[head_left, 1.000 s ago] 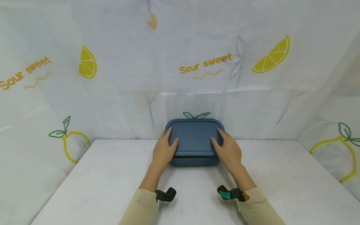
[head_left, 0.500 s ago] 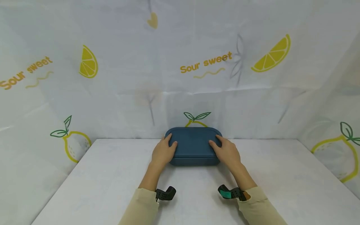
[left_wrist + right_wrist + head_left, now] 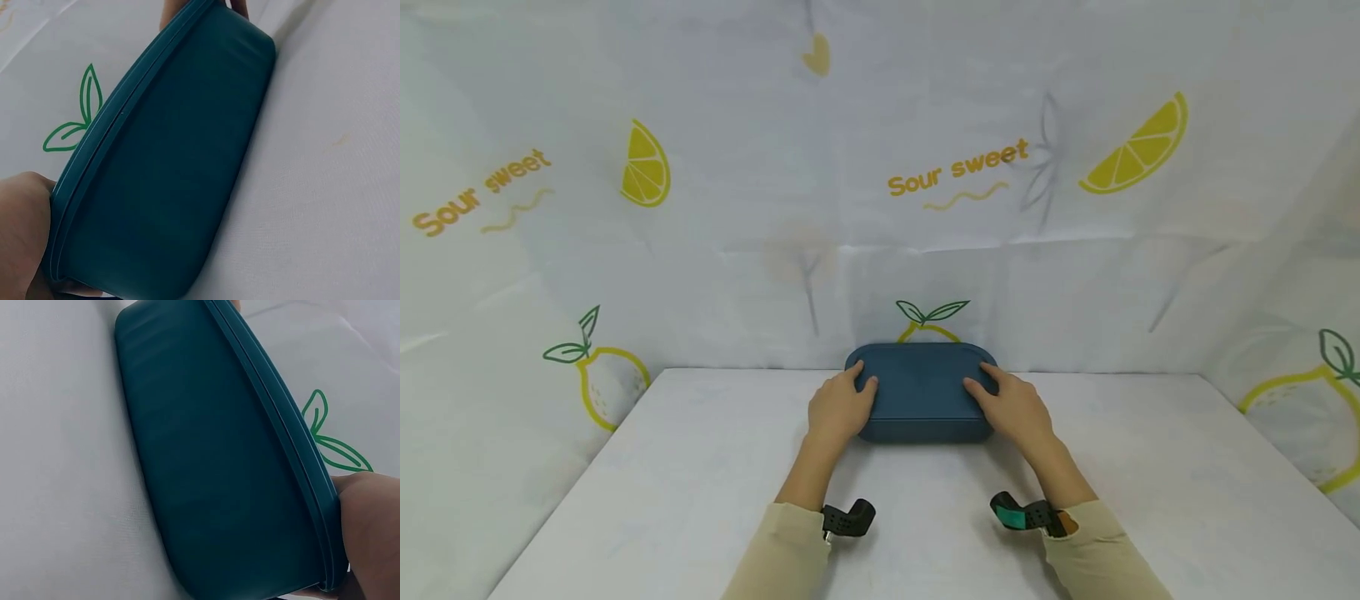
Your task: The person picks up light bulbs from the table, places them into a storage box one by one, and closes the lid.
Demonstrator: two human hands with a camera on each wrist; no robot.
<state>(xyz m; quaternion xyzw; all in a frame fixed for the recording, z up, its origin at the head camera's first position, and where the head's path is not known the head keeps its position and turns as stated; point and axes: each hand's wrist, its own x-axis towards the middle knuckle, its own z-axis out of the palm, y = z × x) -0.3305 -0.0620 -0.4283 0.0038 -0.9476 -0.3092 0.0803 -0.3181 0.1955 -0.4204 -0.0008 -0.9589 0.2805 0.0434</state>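
Note:
A dark blue rounded rectangular storage box point(image 3: 925, 432) stands on the white table at its back edge. Its matching lid point(image 3: 925, 381) lies flat on top, and only a thin seam shows between the two. My left hand point(image 3: 838, 404) grips the lid's left end, thumb on the upper face and fingers down the side. At the opposite end my right hand point(image 3: 1018, 408) holds the lid the same way. Both wrist views show the box's front wall and the rim of the lid close up; most fingers are hidden behind the rim. The inside of the box is covered.
The white table point(image 3: 662, 500) extends to both sides and in front of the box. Right behind the box rises a white cloth point(image 3: 760, 300) printed with lemons and lettering. Each wrist wears a black camera band, the left band point(image 3: 848, 518) and the right band point(image 3: 1022, 512).
The lid has come down from a tilted position, raised at the back with a gap at the front, to lie level on the box. Both hands lowered slightly with it.

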